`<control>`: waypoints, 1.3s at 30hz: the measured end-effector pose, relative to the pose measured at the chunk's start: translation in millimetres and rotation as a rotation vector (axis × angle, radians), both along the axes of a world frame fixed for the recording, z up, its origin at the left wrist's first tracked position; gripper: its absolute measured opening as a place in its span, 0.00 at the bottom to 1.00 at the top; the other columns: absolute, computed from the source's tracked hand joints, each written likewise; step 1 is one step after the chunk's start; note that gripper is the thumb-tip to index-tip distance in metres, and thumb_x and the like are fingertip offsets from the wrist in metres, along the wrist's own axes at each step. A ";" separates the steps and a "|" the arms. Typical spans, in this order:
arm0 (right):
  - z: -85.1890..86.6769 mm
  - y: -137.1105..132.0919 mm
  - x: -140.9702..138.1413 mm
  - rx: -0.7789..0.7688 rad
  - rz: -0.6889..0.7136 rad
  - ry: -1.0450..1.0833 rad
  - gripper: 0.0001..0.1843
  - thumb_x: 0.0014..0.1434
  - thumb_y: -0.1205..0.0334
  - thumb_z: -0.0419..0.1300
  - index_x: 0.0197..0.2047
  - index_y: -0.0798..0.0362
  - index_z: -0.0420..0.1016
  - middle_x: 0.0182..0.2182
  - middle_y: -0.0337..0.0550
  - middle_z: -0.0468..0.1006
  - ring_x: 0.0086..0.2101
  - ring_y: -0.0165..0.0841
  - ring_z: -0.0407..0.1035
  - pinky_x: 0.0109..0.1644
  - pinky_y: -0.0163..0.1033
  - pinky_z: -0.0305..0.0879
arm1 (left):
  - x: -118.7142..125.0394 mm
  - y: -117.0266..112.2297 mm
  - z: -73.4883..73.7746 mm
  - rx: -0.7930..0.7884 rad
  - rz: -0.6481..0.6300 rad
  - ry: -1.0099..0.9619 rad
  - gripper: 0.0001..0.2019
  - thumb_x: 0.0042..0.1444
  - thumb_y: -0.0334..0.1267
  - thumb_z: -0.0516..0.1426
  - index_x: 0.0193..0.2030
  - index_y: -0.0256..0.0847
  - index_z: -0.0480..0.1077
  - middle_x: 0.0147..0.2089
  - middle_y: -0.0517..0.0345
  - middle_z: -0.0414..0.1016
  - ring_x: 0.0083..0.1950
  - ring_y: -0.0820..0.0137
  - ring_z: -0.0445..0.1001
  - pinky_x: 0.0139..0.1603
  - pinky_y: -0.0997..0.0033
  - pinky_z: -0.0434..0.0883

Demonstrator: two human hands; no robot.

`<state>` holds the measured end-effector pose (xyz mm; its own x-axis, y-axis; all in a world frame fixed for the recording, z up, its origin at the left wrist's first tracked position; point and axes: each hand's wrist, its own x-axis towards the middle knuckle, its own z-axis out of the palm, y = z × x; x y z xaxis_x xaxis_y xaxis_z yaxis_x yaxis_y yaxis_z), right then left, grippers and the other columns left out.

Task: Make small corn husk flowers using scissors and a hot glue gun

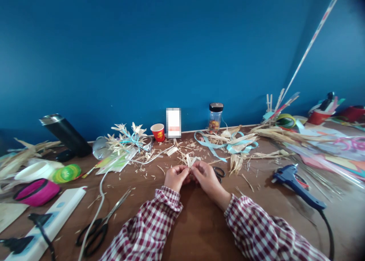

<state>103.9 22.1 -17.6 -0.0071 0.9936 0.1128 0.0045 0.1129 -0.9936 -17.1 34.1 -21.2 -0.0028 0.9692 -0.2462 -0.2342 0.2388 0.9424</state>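
My left hand [176, 177] and my right hand [207, 177] meet at the middle of the brown table [199, 223], fingers pinched together on a small pale straw piece [191, 160] that fans up between them. Both sleeves are red-and-white check. Small black-handled scissors [219, 172] lie just behind my right hand. Dry straw scraps [171, 154] are scattered around the hands.
Large scissors [99, 225] and a white power strip [48, 223] lie front left. A blue glue gun [296, 183] sits right. A red cup [158, 132], a jar [215, 117], a black flask [65, 133], straw flowers [128, 137] and light blue ribbon [225, 143] stand along the blue wall.
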 end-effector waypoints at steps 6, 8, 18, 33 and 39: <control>0.5 0.1 0.0 -0.012 0.019 0.027 0.13 0.51 0.52 0.57 0.25 0.53 0.66 0.16 0.33 0.65 0.17 0.26 0.58 0.20 0.31 0.54 | -2.8 1.8 -5.5 0.051 -0.063 -0.019 0.11 0.38 0.41 0.65 0.27 0.36 0.73 0.21 0.62 0.72 0.19 0.77 0.68 0.22 0.77 0.68; 1.4 -0.2 0.0 -0.011 0.020 0.039 0.12 0.51 0.53 0.57 0.25 0.53 0.66 0.16 0.33 0.65 0.17 0.25 0.58 0.20 0.30 0.54 | -3.1 1.9 -4.8 0.042 -0.059 -0.024 0.12 0.37 0.41 0.65 0.27 0.37 0.73 0.21 0.62 0.72 0.19 0.76 0.68 0.22 0.77 0.68; 4.2 -2.2 -0.1 -0.003 0.050 0.058 0.12 0.51 0.54 0.57 0.25 0.54 0.65 0.16 0.33 0.64 0.18 0.24 0.57 0.20 0.30 0.52 | -0.8 0.0 -1.9 0.021 -0.039 -0.046 0.12 0.36 0.40 0.65 0.26 0.36 0.72 0.21 0.62 0.72 0.21 0.76 0.69 0.22 0.77 0.68; 4.7 -2.0 2.3 0.021 0.073 -0.001 0.12 0.52 0.56 0.56 0.26 0.55 0.64 0.16 0.32 0.64 0.18 0.24 0.56 0.20 0.30 0.52 | -0.6 -0.9 0.2 -0.011 -0.060 -0.092 0.14 0.35 0.41 0.66 0.26 0.35 0.71 0.20 0.64 0.70 0.19 0.79 0.67 0.21 0.79 0.68; 3.1 -0.8 2.3 0.006 0.056 0.045 0.13 0.51 0.53 0.57 0.27 0.55 0.65 0.17 0.32 0.64 0.18 0.24 0.57 0.21 0.30 0.53 | -0.3 -3.0 3.3 -0.004 -0.095 -0.142 0.14 0.36 0.39 0.66 0.28 0.35 0.71 0.23 0.61 0.73 0.22 0.78 0.69 0.23 0.79 0.70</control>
<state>106.2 21.4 -14.4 -0.0573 0.9910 0.1206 -0.0463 0.1180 -0.9919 -17.4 31.1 -17.9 0.1244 0.9624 -0.2415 -0.3413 0.2701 0.9003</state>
